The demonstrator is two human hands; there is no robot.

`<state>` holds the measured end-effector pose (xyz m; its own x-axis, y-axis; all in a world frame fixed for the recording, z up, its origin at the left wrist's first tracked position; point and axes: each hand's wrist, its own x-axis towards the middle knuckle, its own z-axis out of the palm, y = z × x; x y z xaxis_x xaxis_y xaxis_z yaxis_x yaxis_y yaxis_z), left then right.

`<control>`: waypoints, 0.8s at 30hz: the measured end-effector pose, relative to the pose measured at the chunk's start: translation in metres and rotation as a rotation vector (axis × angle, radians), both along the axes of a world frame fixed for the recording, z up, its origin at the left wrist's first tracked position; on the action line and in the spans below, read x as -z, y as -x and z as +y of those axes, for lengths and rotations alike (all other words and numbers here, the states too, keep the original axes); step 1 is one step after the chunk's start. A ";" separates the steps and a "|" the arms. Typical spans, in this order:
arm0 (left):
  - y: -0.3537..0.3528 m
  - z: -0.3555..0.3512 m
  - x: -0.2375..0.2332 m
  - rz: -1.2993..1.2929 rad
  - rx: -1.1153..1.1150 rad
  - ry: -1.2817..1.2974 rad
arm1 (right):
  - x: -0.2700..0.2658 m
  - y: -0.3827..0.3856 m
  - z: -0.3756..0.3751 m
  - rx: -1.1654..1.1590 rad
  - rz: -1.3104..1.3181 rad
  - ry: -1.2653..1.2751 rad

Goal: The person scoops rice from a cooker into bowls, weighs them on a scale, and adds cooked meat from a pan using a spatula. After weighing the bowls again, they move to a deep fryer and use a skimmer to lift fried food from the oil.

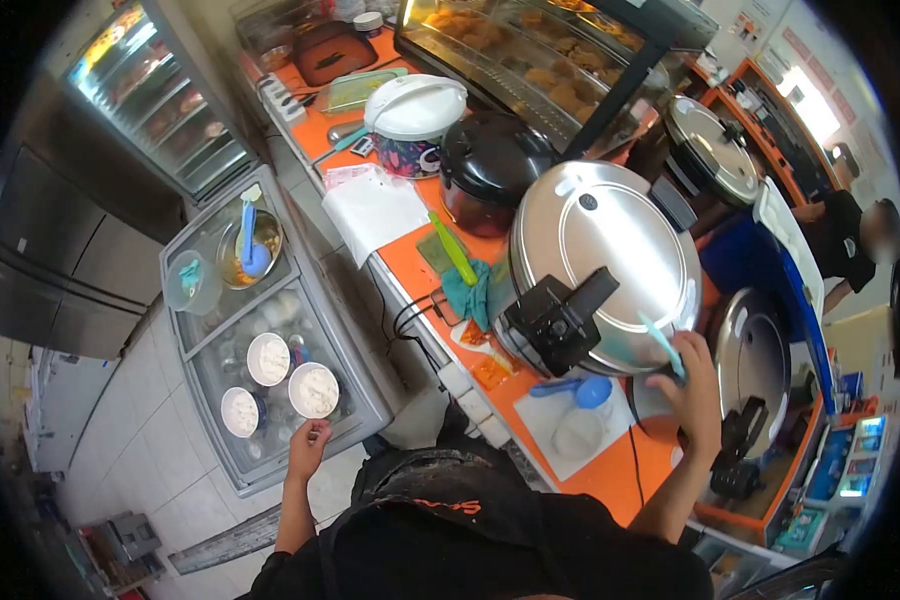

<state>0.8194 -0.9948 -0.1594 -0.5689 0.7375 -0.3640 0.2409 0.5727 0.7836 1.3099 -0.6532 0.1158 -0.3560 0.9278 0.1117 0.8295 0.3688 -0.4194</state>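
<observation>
My right hand [692, 398] is raised over the front edge of a large steel-lidded cooker [610, 260], its fingers closed round a light-blue flat utensil [660, 342]. The kind of utensil is not clear. My left hand [311, 440] is just below a bowl of white rice [314, 390], fingers curled together; whether anything is in them is hidden. Beside that bowl stand a second rice bowl [268, 360] and a third rice bowl [241, 412], all on the glass top of a chest freezer [370, 405].
The orange counter [630, 490] carries a black pot [495, 165], a floral white-lidded pot [417, 125], a teal cloth [467, 293] and a blue scoop [593, 391]. A metal bowl [232, 262] sits on the freezer. Another person [845, 235] stands at far right.
</observation>
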 end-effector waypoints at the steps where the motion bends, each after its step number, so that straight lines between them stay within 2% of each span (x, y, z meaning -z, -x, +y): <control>1: 0.006 -0.004 0.002 0.019 -0.005 0.008 | -0.001 0.008 0.000 0.001 0.065 -0.034; 4: 0.022 -0.025 0.012 0.042 -0.028 0.001 | 0.015 0.045 -0.007 0.072 0.233 -0.192; 6: 0.035 -0.043 0.021 0.022 -0.053 -0.050 | 0.032 0.064 -0.018 0.133 0.022 -0.060; 10: 0.060 -0.097 0.031 0.053 -0.099 -0.127 | 0.075 0.057 -0.016 0.120 0.002 -0.166; 11: 0.066 -0.113 0.035 0.058 -0.106 -0.137 | 0.085 0.045 -0.011 0.050 0.088 -0.186; 12: 0.072 -0.121 0.040 0.060 -0.125 -0.162 | 0.085 0.044 -0.012 0.124 0.233 -0.193; 13: 0.078 -0.131 0.047 0.038 -0.153 -0.159 | 0.073 0.044 -0.011 0.227 0.161 -0.204; 14: 0.085 -0.150 0.053 0.016 -0.188 -0.149 | 0.078 0.028 -0.001 0.201 0.020 -0.302; 16: 0.103 -0.182 0.063 0.043 -0.210 -0.139 | 0.080 0.020 0.030 0.233 -0.098 -0.368; 18: 0.119 -0.212 0.081 0.142 -0.205 -0.156 | 0.083 0.029 0.064 0.229 -0.347 -0.322; 19: 0.129 -0.223 0.089 0.185 -0.215 -0.197 | 0.082 0.033 0.076 0.148 -0.541 -0.194; 21: 0.152 -0.234 0.092 0.207 -0.266 -0.176 | 0.090 0.036 0.100 0.117 -0.602 -0.011; 22: 0.161 -0.238 0.092 0.304 -0.289 -0.182 | 0.089 0.049 0.081 0.219 -0.535 -0.197; 23: 0.169 -0.237 0.089 0.399 -0.303 -0.187 | 0.108 0.036 0.096 0.306 -0.501 -0.421; 24: 0.173 -0.232 0.077 0.383 -0.362 -0.213 | 0.057 0.126 0.015 0.378 -0.360 -0.609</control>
<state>0.6461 -1.2266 -0.2368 -0.8612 0.5055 0.0533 0.3485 0.5108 0.7859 1.1835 -0.6387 0.0583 -0.1398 0.8060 0.5752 0.9902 0.1134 0.0816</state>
